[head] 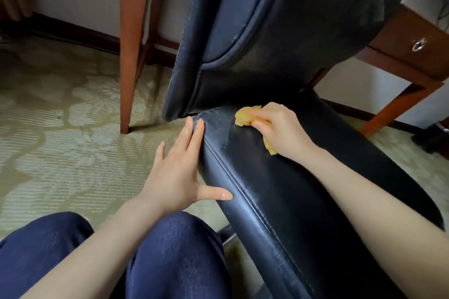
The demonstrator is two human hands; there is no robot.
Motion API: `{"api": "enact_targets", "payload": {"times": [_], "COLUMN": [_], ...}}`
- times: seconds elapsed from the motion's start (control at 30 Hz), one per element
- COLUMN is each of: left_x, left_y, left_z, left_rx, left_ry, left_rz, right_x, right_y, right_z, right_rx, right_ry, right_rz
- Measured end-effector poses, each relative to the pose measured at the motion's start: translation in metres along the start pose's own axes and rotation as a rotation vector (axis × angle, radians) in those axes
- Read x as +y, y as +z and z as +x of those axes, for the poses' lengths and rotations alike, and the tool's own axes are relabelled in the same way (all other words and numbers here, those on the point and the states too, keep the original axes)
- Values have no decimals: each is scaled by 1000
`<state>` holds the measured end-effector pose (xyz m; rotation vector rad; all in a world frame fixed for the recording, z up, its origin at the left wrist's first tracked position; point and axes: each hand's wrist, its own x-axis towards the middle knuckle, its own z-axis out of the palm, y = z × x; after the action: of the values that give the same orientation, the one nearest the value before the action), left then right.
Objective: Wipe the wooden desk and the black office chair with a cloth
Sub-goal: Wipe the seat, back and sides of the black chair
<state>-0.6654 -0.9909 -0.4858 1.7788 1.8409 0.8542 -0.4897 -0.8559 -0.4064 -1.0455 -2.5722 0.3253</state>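
Wiping the black office chair (286, 85)

My right hand (281, 128) has its fingers (261, 126) curled round the yellow cloth (247, 116), pressed on the seat (303, 189) near the backrest (243, 14). My left hand (175, 172) lies flat, fingers straight, on the seat's edge. The wooden desk (410, 39) stands behind.

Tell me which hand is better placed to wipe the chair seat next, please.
The right hand. It grips the yellow cloth and presses it on the black seat near the backrest. The left hand holds nothing; its straight fingers rest on the seat's edge, likely steadying it.
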Motion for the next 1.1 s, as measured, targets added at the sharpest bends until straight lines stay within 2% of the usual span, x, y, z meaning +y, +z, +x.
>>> {"api": "enact_targets", "payload": {"times": [0.1, 0.2, 0.27, 0.33, 0.5, 0.63, 0.87, 1.1], "left_x": [-3, -3, -3, -5, -7, -10, -9, -6], "left_y": [2, 5, 6, 8, 12, 16, 16, 14], "left_z": [1, 1, 1, 2, 4, 5, 7, 5], "left_rx": [6, 18, 33, 43, 51, 33, 41, 64], "left_ry": [5, 14, 26, 47, 60, 12, 27, 37], "left_rz": [-7, -16, -37, -56, -221, -268, -324, -283], "right_x": [14, 29, 29, 24, 13, -20, -47, -52], "right_y": [3, 10, 16, 22, 17, 24, 38, 25], "right_z": [38, 62, 72, 75, 70, 60, 34, -8], "right_rx": [37, 76, 127, 130, 12, -38, -53, -81], "right_ry": [233, 474, 581, 614, 467, 251, 9, -229], "right_rz": [-83, -338, -368, -407, -424, -421, -249, -74]}}
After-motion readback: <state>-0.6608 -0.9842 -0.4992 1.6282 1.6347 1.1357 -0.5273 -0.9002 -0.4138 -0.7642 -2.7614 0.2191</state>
